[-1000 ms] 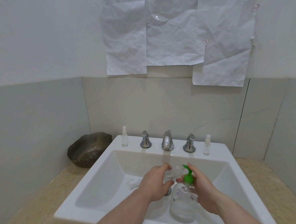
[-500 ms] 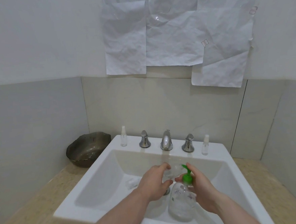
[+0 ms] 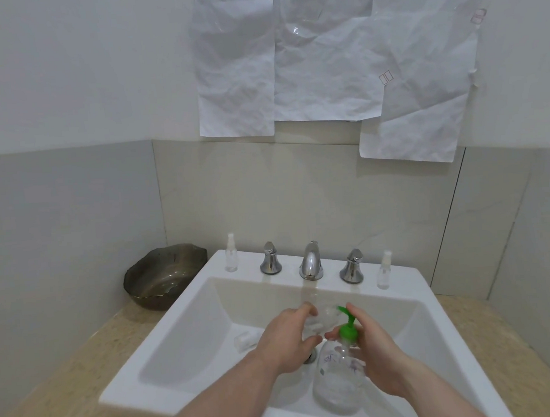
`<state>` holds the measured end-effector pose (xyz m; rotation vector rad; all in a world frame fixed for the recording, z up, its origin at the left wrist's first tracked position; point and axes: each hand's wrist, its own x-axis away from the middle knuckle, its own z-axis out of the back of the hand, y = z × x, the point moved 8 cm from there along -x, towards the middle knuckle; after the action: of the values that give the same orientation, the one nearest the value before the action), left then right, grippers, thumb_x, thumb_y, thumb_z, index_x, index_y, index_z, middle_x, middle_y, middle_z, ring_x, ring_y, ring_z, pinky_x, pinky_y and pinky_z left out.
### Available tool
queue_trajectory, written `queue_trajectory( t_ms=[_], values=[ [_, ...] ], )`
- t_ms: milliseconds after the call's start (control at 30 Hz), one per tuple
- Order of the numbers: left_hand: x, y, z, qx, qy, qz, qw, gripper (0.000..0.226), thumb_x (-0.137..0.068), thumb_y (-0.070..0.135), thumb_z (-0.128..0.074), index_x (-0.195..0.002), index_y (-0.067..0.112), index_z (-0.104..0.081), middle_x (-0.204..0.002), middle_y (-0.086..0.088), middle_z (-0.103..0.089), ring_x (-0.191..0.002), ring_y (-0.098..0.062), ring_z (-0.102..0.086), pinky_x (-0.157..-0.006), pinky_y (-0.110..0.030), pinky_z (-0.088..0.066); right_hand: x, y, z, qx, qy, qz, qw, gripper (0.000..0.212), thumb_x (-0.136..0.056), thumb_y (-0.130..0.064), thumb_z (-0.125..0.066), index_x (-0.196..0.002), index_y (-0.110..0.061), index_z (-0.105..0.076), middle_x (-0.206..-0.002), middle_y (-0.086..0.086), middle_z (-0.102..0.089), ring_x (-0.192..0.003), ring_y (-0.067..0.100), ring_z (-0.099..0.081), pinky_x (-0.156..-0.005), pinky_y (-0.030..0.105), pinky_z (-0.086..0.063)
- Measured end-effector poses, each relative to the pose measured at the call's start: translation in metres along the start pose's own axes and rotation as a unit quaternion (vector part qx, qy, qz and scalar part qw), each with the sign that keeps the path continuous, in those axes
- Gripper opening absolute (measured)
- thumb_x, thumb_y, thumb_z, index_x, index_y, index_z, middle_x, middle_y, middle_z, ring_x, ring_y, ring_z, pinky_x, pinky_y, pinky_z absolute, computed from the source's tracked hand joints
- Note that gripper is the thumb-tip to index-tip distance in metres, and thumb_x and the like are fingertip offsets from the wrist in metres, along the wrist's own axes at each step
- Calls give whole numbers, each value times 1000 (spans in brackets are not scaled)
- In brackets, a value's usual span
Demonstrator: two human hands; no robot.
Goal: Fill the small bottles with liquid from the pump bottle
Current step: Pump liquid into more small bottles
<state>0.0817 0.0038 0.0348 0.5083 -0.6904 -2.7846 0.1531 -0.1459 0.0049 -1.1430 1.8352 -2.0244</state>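
Here, low in the middle of the frame, two bare forearms reach over a white sink point(image 3: 168, 375) set into a speckled beige counter point(image 3: 62, 402). The left hand point(image 3: 286, 341) curls around a small clear bottle point(image 3: 320, 320), tipping it sideways so its mouth meets the green spout of the pump bottle point(image 3: 339, 379). The right hand point(image 3: 374, 351) wraps the pump bottle's neck, with a fingertip resting on top of the green pump head point(image 3: 348, 330), probably ready to press. Holding both over the basin looks deliberate: any drip would fall into the sink rather than onto the counter. The pump bottle is clear and its base rests near the front rim of the sink; how much liquid remains inside I cannot tell.

Further up, along the back ledge, two more small spray bottles stand upright with caps on: one at the left point(image 3: 230, 253), beside the left tap handle point(image 3: 270, 259), and one at the right point(image 3: 384, 270), beside the right tap handle point(image 3: 352, 267). The chrome faucet point(image 3: 310, 261) sits between the handles. A small clear cap or piece point(image 3: 245, 340) lies in the basin, left of the hands; it may belong to the bottle being filled. A dark bowl point(image 3: 164, 276) rests on the counter at middle left. Crumpled white paper sheets point(image 3: 321, 58) cover the wall at the top.
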Motion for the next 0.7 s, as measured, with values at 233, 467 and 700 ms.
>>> queue_trajectory(
  t_ms=[233,467,700],
  values=[
    [-2,-2,-3,-6,-10,2,1000,46,-94,44,-65,-133,33,-45,-126,-1,-59,-117,-20,-55,-94,-31,-43,-3,-1,3,-27,14,2,1000,46,-101,-53,-48,-99,-12,-70,-105,7,-80,-91,26,-59,-75,37,-39],
    [-2,-1,-2,-8,-10,5,1000,46,-94,45,-65,-132,32,-44,-122,-2,-59,-114,-22,-56,-91,-32,-43,0,-2,-3,-11,-4,5,1000,52,-96,-64,-51,-101,-18,-75,-97,2,-77,-82,21,-59,-78,34,-40],
    [-2,-4,-4,-10,-11,9,1000,45,-94,45,-65,-131,34,-43,-121,-1,-59,-113,-21,-56,-90,-32,-43,-4,-1,0,-21,11,2,1000,46,-99,-53,-52,-104,-12,-72,-98,4,-80,-88,26,-58,-70,36,-39]
  ],
)
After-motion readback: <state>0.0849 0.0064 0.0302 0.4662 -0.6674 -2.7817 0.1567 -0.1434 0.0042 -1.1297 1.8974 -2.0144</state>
